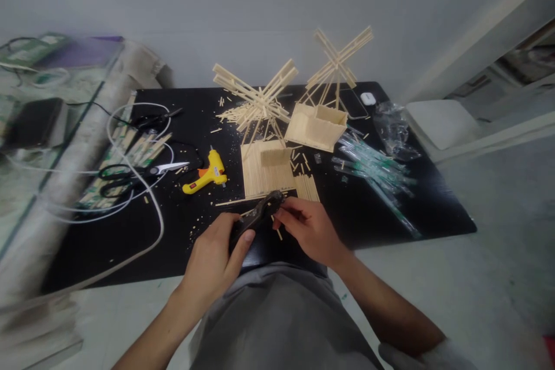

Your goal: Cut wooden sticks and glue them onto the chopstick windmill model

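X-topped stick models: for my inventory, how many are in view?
2, both on the table: the nearer model, left; the farther model, behind it, right.

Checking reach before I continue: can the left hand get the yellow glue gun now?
Likely yes: the yellow glue gun lies nearby, uncovered, though the left hand holds a black tool.

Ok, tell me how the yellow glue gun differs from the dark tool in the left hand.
The glue gun is bright yellow; the dark tool is blackish. The glue gun lies untouched on the table; the dark tool is gripped in the left hand. Both are hand tools.
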